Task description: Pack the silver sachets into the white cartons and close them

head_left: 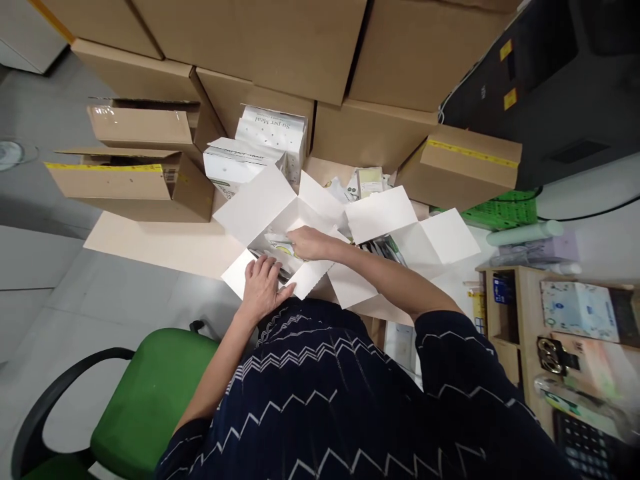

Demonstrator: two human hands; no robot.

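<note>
An open white cardboard box [260,207] with its flaps spread stands in front of me. My right hand [311,243] reaches inside with curled fingers closed at a white packet [281,245] that has a yellow-green print. My left hand [263,288] rests over the box's near left edge, its fingers spread and slightly bent and its thumb out to the right. Dark flat packets [285,272] show partly beneath and beside those fingers. To the right, a second open white box [383,215] holds a row of dark sachets [383,249], and my right forearm passes over it.
Large brown cartons [300,47] are stacked behind the table [165,243]. Two open brown boxes [135,183] stand at the left, with printed white boxes [273,133] beside them. A green chair [155,393] is at lower left; a wooden organiser [525,307] is at right.
</note>
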